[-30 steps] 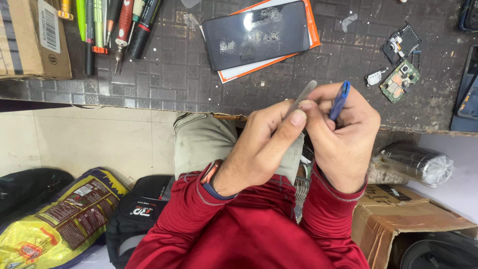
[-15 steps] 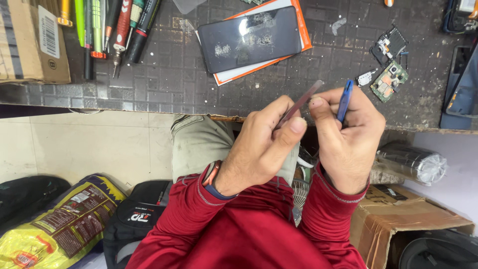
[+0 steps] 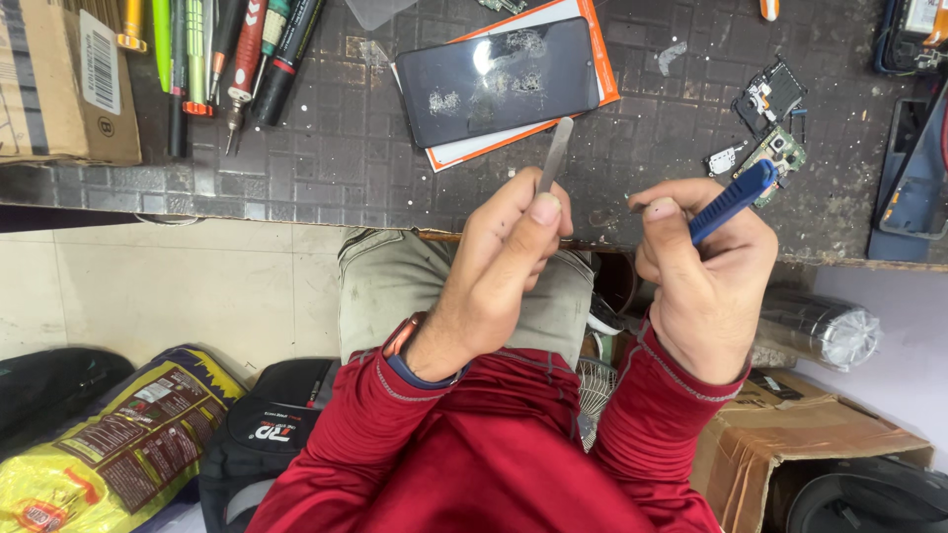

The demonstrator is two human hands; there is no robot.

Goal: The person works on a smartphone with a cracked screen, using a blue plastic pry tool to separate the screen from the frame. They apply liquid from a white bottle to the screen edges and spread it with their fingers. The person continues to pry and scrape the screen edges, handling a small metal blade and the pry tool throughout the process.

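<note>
My left hand pinches a thin grey metal spudger between thumb and fingers, its tip pointing up toward the bench. My right hand is closed around a blue plastic pry tool that sticks out to the upper right. Both hands hover above my lap, just in front of the bench edge, a short gap apart. On the dark grid mat above them lies a black phone with a smeared screen, resting on a white and orange sheet.
Screwdrivers and pens lie at the top left beside a cardboard box. Small circuit boards sit to the right of the phone. Below the bench are a black backpack, a yellow bag, and a cardboard box.
My hands have drawn apart. The metal spudger and the blue tool, which were close together, are now separated, and the spudger points more upright.
</note>
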